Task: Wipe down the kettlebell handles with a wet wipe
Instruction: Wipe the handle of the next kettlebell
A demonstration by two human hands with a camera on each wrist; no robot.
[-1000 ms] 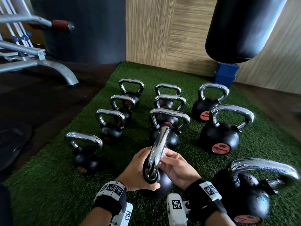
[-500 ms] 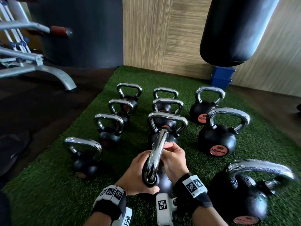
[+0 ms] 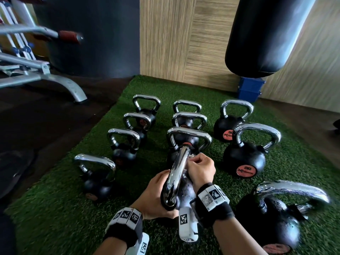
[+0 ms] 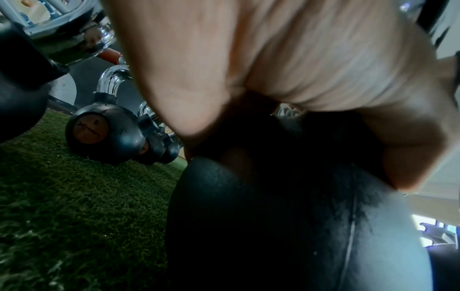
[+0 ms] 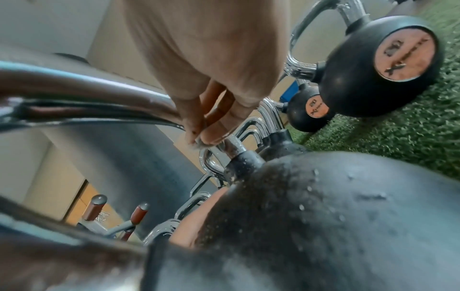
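A black kettlebell (image 3: pixel 185 190) with a chrome handle (image 3: pixel 176 173) stands on the green turf right in front of me, its handle running away from me. My left hand (image 3: pixel 156 196) cups the left side of its ball (image 4: pixel 248 216) and steadies it. My right hand (image 3: pixel 197 162) is at the far end of the handle. In the right wrist view its fingertips (image 5: pixel 214 133) pinch a small greyish wet wipe (image 5: pixel 199 144) against the far leg of the handle (image 5: pixel 231 146), just above the ball (image 5: pixel 323 196). Droplets sit on the ball.
Several more kettlebells stand in rows on the turf (image 3: pixel 55 218) ahead; a large one (image 3: pixel 272 223) is close at my right. A black punch bag (image 3: pixel 266 34) hangs over a blue box (image 3: pixel 250 89) by the wooden wall. A grey bench frame (image 3: pixel 55 81) stands at far left.
My right hand has slid forward along the handle, from its near part to the far end. The left hand stays on the ball.
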